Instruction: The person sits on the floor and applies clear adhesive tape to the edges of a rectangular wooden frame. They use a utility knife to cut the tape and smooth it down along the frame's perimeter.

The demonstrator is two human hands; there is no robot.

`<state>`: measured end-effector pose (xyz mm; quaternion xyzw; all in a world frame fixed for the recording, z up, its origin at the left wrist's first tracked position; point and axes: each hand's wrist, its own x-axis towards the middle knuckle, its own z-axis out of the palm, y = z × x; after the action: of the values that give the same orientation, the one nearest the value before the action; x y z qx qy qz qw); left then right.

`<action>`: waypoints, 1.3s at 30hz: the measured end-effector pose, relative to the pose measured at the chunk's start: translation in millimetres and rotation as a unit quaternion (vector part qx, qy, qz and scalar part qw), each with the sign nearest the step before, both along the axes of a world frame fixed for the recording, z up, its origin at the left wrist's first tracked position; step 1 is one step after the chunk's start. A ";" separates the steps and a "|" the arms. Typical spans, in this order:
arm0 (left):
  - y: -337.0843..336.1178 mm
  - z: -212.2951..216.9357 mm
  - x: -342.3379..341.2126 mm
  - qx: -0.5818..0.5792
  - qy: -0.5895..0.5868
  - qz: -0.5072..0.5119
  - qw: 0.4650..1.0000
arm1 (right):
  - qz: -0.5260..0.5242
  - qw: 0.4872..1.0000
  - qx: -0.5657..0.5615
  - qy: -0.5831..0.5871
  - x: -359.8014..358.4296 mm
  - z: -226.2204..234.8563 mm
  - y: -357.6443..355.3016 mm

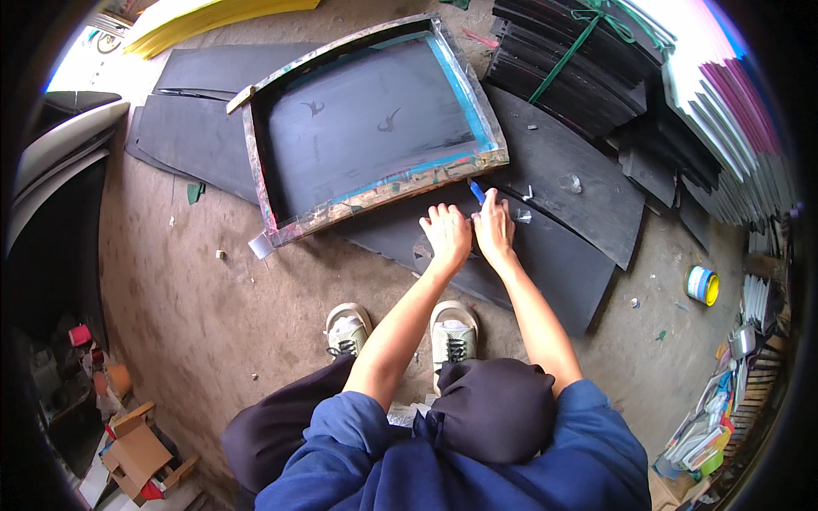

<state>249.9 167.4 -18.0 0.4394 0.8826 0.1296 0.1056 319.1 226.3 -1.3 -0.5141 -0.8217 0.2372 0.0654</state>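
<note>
My right hand (494, 228) is closed around a slim blue pen-like tool (476, 192), its tip pointing up toward the frame; its exact kind is too small to tell. Close beside it, my left hand (447, 235) rests over a black sheet (545, 255) with its fingers spread. Just beyond both hands lies a paint-stained wooden screen-printing frame (400, 185) with dark mesh (341, 119), blue along some inner edges and two small dark figures on it. The frame rests on several black sheets.
Tied stacks of black sheets (571, 64) stand at the back right, beside white and purple ones (733, 128). A yellow stack (204, 21) lies at the far left. A small tub with yellow (702, 285) sits at right. An open cardboard box (136, 456) is at lower left.
</note>
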 end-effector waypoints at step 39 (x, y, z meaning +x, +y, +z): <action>-229.1 41.2 -311.7 0.118 -0.053 0.179 0.975 | 0.248 0.950 -0.186 -0.023 -270.1 46.6 -208.6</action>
<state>-61.8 -61.7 23.3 0.2760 0.9186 0.2731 0.0742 48.9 17.7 45.3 -0.3022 -0.8660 0.3826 -0.1106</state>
